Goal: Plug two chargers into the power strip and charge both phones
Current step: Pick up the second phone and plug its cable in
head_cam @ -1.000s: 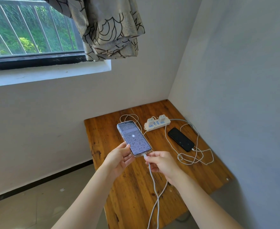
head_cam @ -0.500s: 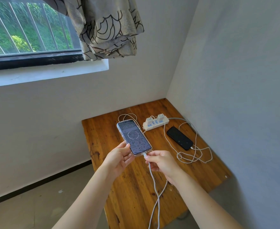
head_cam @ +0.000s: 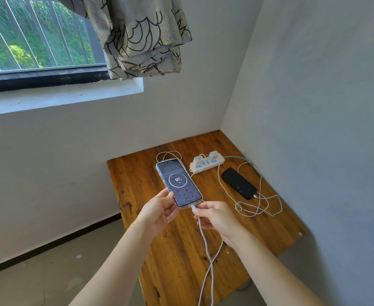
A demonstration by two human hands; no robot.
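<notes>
White cable (head_cam: 205,246) runs up from the bottom edge of the head view into the right hand (head_cam: 217,217), whose thumb and forefinger are pinched shut on the connector (head_cam: 193,209) at the lit phone's lower edge, the other fingers curled loosely around the cord. That grip sits right at the plug, which I take as seating or checking it rather than pulling on the cord. The left hand (head_cam: 159,209) cups the lit phone (head_cam: 179,183) from its lower left corner, thumb on the side edge, holding it tilted screen-up above the wooden surface (head_cam: 137,182), probably so the display can be read: a ring shows 97 with a small mark under it, so charging seems to have begun.

At about one o'clock from the hands, the power strip (head_cam: 207,165) lies on the surface near the wall corner with two white chargers (head_cam: 213,155) standing in it. At two o'clock the dark phone (head_cam: 239,183) lies flat, screen up, a cable (head_cam: 258,206) joined to its near end and the slack coiled just beside it, out of the way.

By my reading only setting the lit phone down remains.
</notes>
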